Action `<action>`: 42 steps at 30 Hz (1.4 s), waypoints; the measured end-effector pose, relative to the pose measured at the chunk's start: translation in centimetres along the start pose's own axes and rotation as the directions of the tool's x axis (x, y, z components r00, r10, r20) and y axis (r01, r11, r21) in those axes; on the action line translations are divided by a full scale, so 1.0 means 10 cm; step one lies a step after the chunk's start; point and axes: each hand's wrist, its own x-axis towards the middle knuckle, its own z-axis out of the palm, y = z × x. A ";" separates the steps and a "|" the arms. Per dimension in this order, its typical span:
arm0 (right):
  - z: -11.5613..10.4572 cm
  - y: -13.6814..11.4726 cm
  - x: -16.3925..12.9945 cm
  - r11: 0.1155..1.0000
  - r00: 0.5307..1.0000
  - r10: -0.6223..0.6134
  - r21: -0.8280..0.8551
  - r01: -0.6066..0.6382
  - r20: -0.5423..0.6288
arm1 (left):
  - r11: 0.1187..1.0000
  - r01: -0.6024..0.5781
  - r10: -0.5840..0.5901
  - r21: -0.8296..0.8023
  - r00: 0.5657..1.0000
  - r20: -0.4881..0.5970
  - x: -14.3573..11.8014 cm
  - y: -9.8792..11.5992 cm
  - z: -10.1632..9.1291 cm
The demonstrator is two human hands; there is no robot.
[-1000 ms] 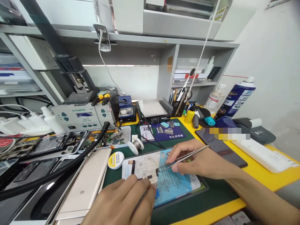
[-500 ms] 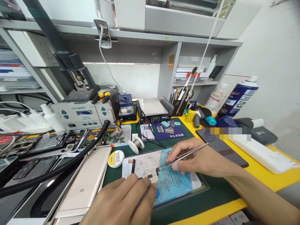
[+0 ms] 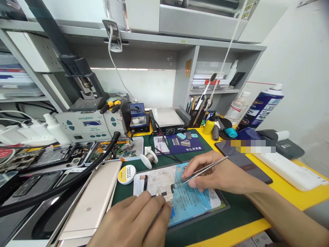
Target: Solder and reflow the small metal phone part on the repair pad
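- Right hand (image 3: 218, 176) pinched on slim metal tweezers (image 3: 203, 171), heel resting on the green bench mat (image 3: 231, 212) for steadiness, so only the fingertips need to move.
- Tweezer tips angled down and leftward onto a small dark part (image 3: 172, 187) on the blue-and-white work pad (image 3: 190, 200); low slant keeps the tips in sight past the knuckles.
- Left hand (image 3: 133, 219) curled closed around a thin dark tool (image 3: 154, 221), probably a probe or fine iron, though too hidden between the fingers to say for sure.
- Left fingertips pressed at the pad's near edge, just beside the dark part, holding the pad flat while both tools meet at one spot.
- Work pad centred on the mat, directly below the head, between both forearms.
- Solder spool (image 3: 150, 158) and round yellow-white tin (image 3: 126, 174) parked just behind the pad, within short reach.
- Gold phone (image 3: 89, 206) lying face down to the left, out of the way of the elbows.
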 end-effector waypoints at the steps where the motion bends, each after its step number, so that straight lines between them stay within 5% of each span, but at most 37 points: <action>1: 0.00 0.00 0.00 1.000 1.000 0.000 0.000 0.000 -0.001 | 1.000 0.001 -0.001 -0.005 1.000 -0.003 -0.01 0.00 0.01; 42: 0.02 -0.04 0.01 0.997 0.999 0.033 -0.065 -0.035 -0.043 | 1.000 0.006 -0.006 0.009 0.999 -0.040 0.00 -0.01 0.00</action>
